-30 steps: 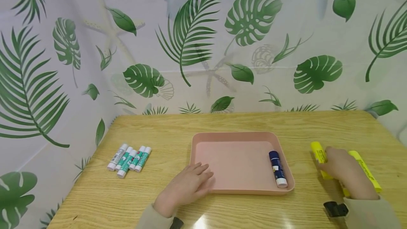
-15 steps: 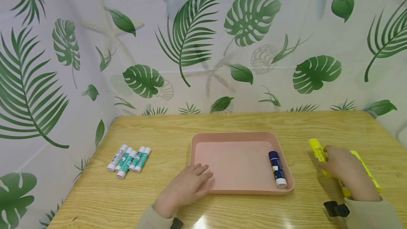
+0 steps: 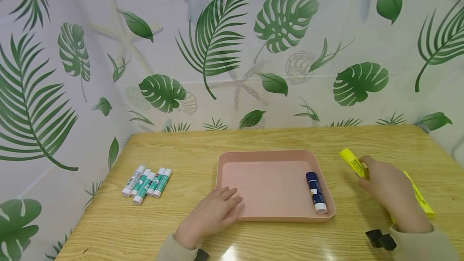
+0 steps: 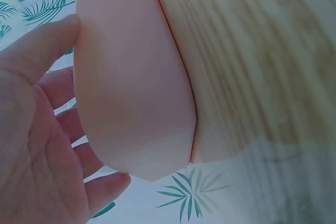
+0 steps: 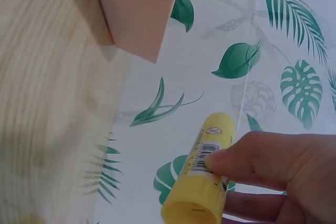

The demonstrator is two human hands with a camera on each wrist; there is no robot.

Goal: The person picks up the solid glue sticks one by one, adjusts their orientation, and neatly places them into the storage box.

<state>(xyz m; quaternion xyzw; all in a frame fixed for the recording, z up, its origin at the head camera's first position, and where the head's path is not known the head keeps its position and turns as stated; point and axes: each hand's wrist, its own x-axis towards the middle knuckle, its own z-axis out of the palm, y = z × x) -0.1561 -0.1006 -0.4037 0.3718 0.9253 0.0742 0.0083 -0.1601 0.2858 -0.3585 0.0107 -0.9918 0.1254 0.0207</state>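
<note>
"Right of the pink tray (image 3: pixel 268 188), how is the yellow glue stick (image 3: pixel 354 163) held?"

"By the right hand (image 3: pixel 393 190), thumb and fingers pinched round its barrel; it looks raised off the table (image 3: pixel 119 228), slanting toward the far left."

"What makes for good handling?"

"A firm pinch, I'd say, as a smooth round barrel may roll; over the tray, it should clear the rim and the navy glue stick (image 3: pixel 316 192) lying inside at the right; the sleeve should miss the other yellow stick (image 3: pixel 420 196) farther right."

"And the left hand (image 3: pixel 214 212)?"

"Fingers loosely spread at the tray's near left edge; light contact should steady it; hard pressure might tip it."
</note>
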